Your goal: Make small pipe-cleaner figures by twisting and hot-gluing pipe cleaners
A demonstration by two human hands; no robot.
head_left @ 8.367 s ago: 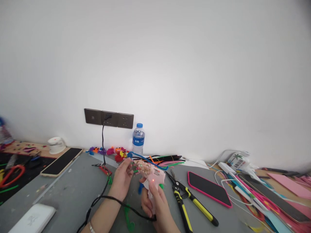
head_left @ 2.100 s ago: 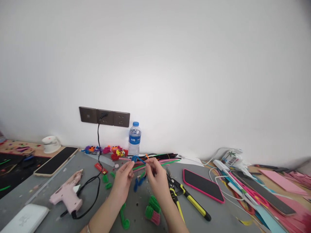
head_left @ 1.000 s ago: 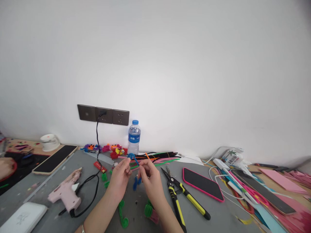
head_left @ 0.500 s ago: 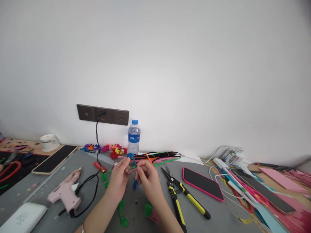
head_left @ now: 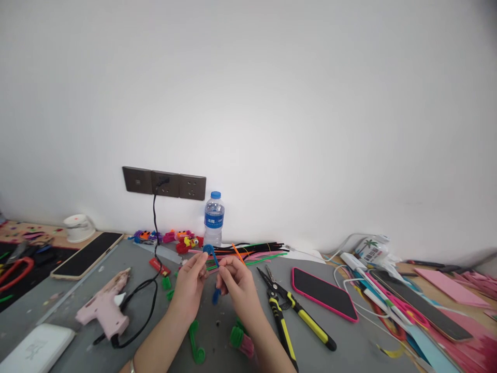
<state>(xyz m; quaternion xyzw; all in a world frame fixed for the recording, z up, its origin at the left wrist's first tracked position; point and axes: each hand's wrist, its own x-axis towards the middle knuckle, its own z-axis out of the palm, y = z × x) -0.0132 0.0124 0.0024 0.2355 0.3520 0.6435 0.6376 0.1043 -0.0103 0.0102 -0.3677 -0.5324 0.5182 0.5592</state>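
Observation:
A blue pipe cleaner (head_left: 215,257), curled at its upper end, is held up over the grey mat between both hands. The fingers and thumb of my left hand (head_left: 193,280) pinch it beside the upper curl. My right hand (head_left: 235,282) is closed on its straight part, and a blue lower end hangs below those fingers. Beneath my hands lie a green pipe cleaner piece (head_left: 196,342) with coiled ends and a green and pink coiled bundle (head_left: 241,339), partly covered by my right forearm.
Behind the hands are a water bottle (head_left: 214,220) and loose pipe cleaners (head_left: 264,251). A pink glue gun (head_left: 106,311) with a black cord lies left. Yellow-handled pliers (head_left: 291,308) and a pink-cased phone (head_left: 324,294) lie right. Cables and coloured paper (head_left: 450,286) crowd the far right.
Both hands stay almost in place. The blue curl by my left fingers looks slightly more opened into a hook shape than before.

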